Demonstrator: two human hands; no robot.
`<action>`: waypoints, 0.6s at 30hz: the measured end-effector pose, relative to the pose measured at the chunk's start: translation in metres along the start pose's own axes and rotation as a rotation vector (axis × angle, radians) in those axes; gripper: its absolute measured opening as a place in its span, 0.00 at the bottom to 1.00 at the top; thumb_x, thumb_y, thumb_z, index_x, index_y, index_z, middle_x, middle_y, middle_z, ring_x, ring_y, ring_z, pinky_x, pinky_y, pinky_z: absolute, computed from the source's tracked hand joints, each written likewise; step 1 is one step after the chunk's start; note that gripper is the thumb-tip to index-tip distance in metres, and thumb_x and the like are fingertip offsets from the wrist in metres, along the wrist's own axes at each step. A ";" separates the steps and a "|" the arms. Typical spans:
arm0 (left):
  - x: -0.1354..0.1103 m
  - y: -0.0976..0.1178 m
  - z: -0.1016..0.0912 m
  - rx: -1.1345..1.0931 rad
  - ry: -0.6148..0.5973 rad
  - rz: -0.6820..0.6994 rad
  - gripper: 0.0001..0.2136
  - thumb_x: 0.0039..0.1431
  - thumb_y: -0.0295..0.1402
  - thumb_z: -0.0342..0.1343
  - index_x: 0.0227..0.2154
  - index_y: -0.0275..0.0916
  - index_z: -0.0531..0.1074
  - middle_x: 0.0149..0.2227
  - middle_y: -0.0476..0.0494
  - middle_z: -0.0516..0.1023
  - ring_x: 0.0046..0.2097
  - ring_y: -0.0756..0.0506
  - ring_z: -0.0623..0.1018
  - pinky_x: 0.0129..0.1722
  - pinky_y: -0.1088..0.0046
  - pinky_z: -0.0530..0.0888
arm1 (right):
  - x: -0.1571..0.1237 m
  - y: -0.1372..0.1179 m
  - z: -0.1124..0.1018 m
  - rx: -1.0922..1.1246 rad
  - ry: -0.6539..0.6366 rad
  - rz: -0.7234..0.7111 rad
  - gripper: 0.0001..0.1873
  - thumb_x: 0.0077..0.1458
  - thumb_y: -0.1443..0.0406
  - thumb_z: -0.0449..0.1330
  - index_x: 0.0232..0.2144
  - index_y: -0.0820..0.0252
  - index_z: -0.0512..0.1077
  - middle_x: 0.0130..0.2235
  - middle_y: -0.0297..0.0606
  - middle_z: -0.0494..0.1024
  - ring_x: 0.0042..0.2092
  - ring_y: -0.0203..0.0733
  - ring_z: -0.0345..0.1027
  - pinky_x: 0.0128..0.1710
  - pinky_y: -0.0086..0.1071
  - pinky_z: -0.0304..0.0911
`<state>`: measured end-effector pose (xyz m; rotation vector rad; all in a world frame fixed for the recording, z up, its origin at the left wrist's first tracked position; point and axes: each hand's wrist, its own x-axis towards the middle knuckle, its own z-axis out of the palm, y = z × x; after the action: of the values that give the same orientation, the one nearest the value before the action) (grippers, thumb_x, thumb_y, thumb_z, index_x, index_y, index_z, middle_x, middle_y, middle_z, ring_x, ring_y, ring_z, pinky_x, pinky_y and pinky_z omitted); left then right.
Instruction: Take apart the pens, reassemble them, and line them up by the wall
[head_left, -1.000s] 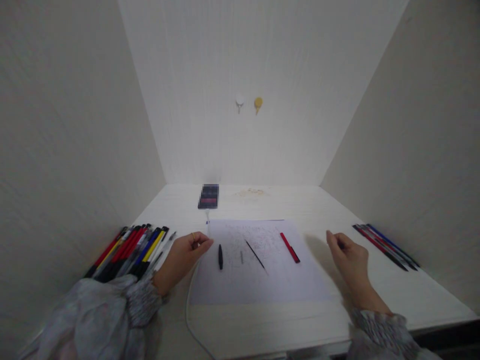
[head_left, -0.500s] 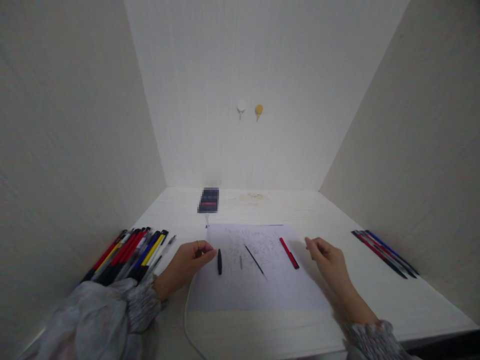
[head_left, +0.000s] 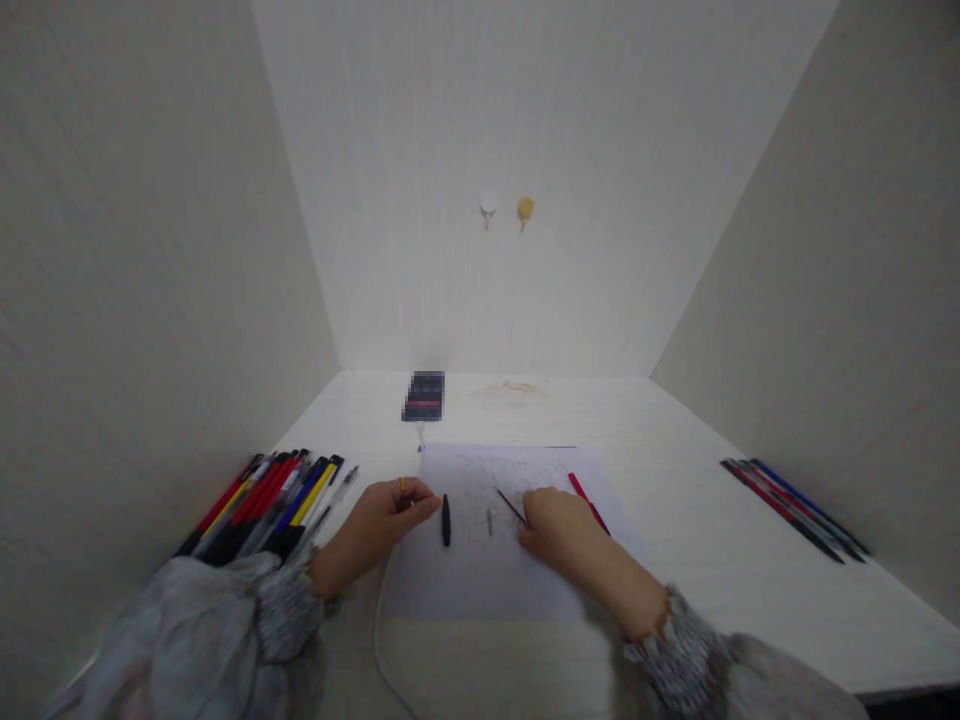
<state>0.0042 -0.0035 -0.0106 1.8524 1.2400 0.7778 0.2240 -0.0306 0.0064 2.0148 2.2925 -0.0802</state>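
My right hand (head_left: 562, 525) is closed at the lower end of a thin dark pen refill (head_left: 510, 505), which slants across the white paper (head_left: 427, 595). Thumb and fingers of my left hand (head_left: 394, 515) come together at the paper's left edge, with nothing visible between them. Just right of those fingertips lies a short black tapered pen part (head_left: 446, 520). A small grey piece like a spring (head_left: 490, 522) lies between it and the refill. Behind my right wrist is a red pen barrel (head_left: 586, 498), its lower end hidden.
Many pens (head_left: 270, 500) lie in a row at the left; several more (head_left: 795, 510) lie at the right. A phone-like device (head_left: 425, 396), blurred out, sits at the back with a white cable (head_left: 377, 635) running forward. Walls enclose the desk, with two hooks (head_left: 506, 210) on the back one.
My right hand has moved left from beside the paper to the refill and covers its lower end. My left hand stays in place. The view has shifted slightly.
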 end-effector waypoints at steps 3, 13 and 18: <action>0.000 -0.002 0.000 0.005 -0.001 -0.002 0.13 0.47 0.42 0.49 0.21 0.35 0.68 0.18 0.53 0.63 0.21 0.53 0.61 0.20 0.78 0.57 | 0.005 -0.006 -0.001 -0.007 -0.018 0.017 0.12 0.43 0.71 0.51 0.31 0.67 0.71 0.32 0.51 0.73 0.36 0.45 0.67 0.33 0.33 0.57; -0.001 0.001 0.001 -0.056 -0.004 -0.032 0.13 0.47 0.42 0.50 0.22 0.35 0.68 0.17 0.54 0.62 0.20 0.54 0.59 0.19 0.79 0.56 | 0.008 -0.016 -0.010 0.233 0.094 0.018 0.09 0.41 0.70 0.51 0.29 0.65 0.67 0.29 0.44 0.73 0.31 0.41 0.67 0.27 0.29 0.56; -0.001 0.005 0.001 -0.089 -0.006 -0.052 0.13 0.46 0.41 0.50 0.22 0.35 0.67 0.16 0.55 0.61 0.19 0.54 0.59 0.18 0.79 0.56 | 0.016 -0.018 -0.001 0.554 -0.020 -0.024 0.08 0.37 0.71 0.52 0.25 0.63 0.67 0.23 0.37 0.72 0.23 0.34 0.65 0.19 0.24 0.55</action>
<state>0.0065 -0.0060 -0.0073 1.7430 1.2253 0.7864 0.2040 -0.0171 0.0055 2.1869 2.4774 -0.8154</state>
